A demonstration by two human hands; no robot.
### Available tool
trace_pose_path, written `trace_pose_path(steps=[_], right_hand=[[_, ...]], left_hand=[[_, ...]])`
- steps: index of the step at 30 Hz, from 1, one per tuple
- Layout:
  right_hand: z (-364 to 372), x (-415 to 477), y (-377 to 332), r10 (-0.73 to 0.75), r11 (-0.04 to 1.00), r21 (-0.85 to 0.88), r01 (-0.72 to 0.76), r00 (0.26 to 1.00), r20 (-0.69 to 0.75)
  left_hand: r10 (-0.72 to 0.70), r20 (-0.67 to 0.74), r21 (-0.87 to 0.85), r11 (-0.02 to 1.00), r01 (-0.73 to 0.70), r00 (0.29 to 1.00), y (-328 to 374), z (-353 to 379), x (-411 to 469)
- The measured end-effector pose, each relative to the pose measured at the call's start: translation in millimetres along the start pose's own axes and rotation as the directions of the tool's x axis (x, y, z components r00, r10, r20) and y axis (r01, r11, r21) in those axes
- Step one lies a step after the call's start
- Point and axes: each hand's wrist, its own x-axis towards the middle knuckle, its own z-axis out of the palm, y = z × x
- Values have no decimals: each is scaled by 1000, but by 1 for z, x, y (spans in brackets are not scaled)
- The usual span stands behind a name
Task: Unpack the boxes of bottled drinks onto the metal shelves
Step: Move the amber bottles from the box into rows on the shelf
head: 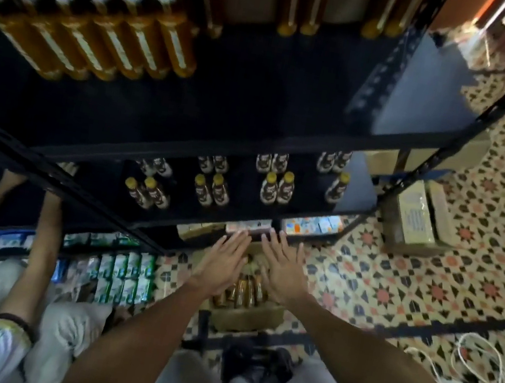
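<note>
Just below centre, the left hand (pixel 225 261) and right hand (pixel 281 269) reach forward side by side, palms down. Each grip is apart, the fingers straight and slightly fanned, holding nothing. Under them sits an open brown cardboard box (pixel 243 321) on the patterned tile floor (pixel 435 257), with slim amber bottles in the box (pixel 241 292) standing close together between the two wrists. At 8 o'clock a second person's bare forearm (pixel 27 253) stretches up to the black metal frame, beside glossy green-and-white cartons (pixel 124 277). At 4 o'clock a white cable (pixel 483 367) loops over the tiles. Beyond the fingertips a dark lower shelf (pixel 238 188) carries small rounded bottles with yellow caps (pixel 209 188), set in pairs. At 3 o'clock closed cardboard cases (pixel 415 216) rest on the floor. Farthest, at 10 o'clock, the flat black upper shelf (pixel 244 95) bears a row of tall amber bottles with white caps (pixel 112 41).
</note>
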Motion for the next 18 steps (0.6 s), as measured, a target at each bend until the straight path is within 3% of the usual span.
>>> trace_pose_path(steps=[3,8,11,18], right_hand=[[33,-6,14,17,997,78,-25,994,109],[101,-13,52,-31,997,80,15,978,206],[160,-4,85,-33,995,95,3,947,319],[278,32,132,-90,991,123,45,918,385]], left_hand=[[-26,111,-86,996,36,993,4,26,13],[18,167,-94,996,-2,986,17,96,30],[-18,256,-120,991,50,966,17,153,49],[-119,294,-145,975,168,948,4,288,93]])
